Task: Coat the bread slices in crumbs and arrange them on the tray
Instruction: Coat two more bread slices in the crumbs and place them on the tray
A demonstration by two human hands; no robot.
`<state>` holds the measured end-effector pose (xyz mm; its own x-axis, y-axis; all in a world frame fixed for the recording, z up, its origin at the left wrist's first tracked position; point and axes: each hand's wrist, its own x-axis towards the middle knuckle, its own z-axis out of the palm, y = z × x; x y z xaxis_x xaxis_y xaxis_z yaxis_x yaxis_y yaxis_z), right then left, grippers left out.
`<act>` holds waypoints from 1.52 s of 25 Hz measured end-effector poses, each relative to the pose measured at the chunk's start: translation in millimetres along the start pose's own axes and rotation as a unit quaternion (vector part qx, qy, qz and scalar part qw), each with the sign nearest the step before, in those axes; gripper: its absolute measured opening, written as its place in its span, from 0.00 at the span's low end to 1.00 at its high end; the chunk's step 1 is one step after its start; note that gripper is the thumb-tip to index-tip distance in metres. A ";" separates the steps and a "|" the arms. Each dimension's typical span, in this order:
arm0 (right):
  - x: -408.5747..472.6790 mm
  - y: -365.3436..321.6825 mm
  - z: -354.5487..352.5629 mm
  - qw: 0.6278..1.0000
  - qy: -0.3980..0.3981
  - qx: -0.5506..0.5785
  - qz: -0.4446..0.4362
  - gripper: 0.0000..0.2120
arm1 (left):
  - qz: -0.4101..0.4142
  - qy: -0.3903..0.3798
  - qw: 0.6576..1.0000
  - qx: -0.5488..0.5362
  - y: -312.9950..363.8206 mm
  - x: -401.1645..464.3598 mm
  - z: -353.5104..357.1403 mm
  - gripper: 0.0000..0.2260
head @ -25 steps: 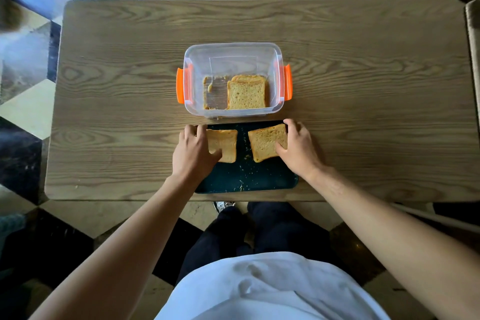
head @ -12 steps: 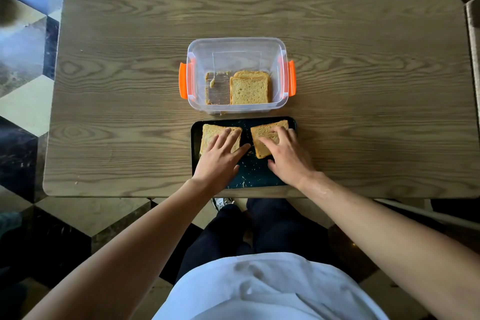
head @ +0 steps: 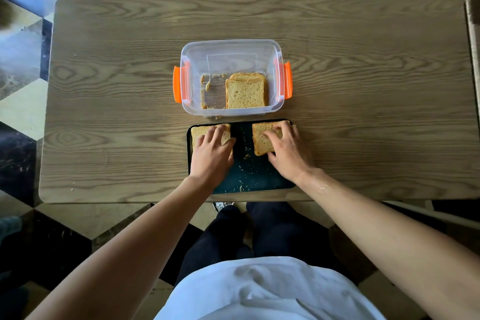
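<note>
While both hands lie on the dark tray (head: 265,176) at the table's (head: 117,112) near edge, each covers one slice. The left hand (head: 211,154) rests fingers spread, flat on the slice (head: 200,132) in the tray's far left corner; the right hand (head: 288,149) curls its fingertips on the slice (head: 262,139) in the far right corner, thumb at its near edge. More slices (head: 245,93) wait in the clear tub (head: 231,47) just beyond the tray. Bread like this looks light, soft and easily torn, its crumbs ready to shed, so I'd take each slice by opposite edges, gently.
</note>
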<state>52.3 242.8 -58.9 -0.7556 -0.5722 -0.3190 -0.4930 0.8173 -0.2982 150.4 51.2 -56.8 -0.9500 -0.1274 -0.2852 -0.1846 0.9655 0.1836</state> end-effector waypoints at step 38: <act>84.7 -14.5 -112.9 0.966 0.142 0.198 -0.081 0.08 | -0.072 -0.103 0.985 -0.116 -4.2 158.0 -73.7 0.13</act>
<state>-53.3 190.1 19.9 -0.7979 -0.6028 0.0032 -0.4531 0.5962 -0.6628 -17.4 10.3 -33.3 -0.8433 -0.1867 -0.5040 -0.3881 0.8603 0.3306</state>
